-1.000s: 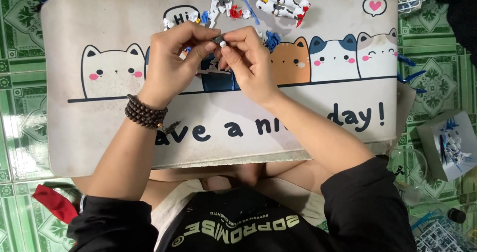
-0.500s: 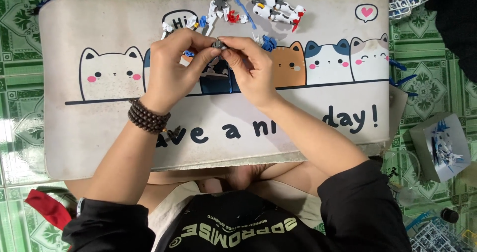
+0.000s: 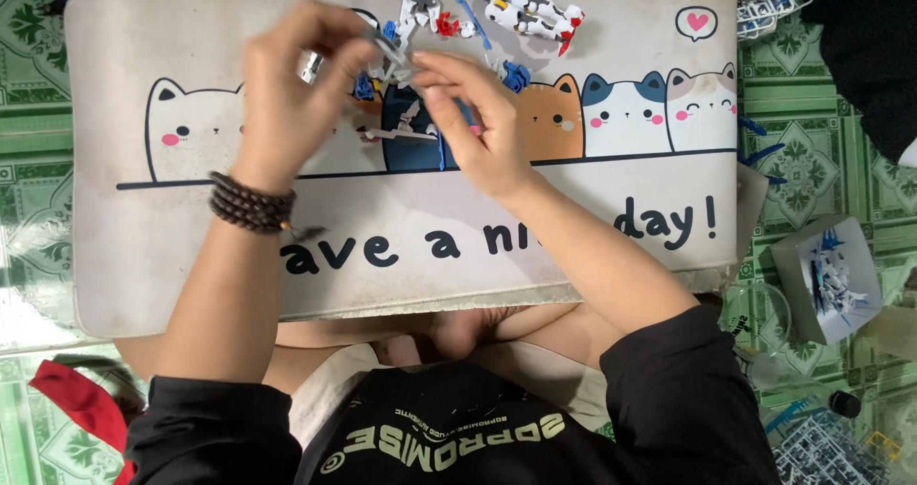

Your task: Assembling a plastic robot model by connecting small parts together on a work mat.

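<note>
mat: a cat-printed desk mat [image 3: 191, 256] is covering the green tiled floor [image 3: 38, 189]
box: a small grey box [image 3: 826, 280] is sitting right of it
cloth: a red cloth [image 3: 81, 404] is lying lower left

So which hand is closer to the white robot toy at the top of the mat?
The right hand. It is just below and left of the white robot toy. The left hand is farther left, across the mat.

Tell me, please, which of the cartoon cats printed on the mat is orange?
The orange cat, just right of the right hand. The cats further right are blue-and-white and white with grey-brown patches; the far-left cat is plain white.
</note>
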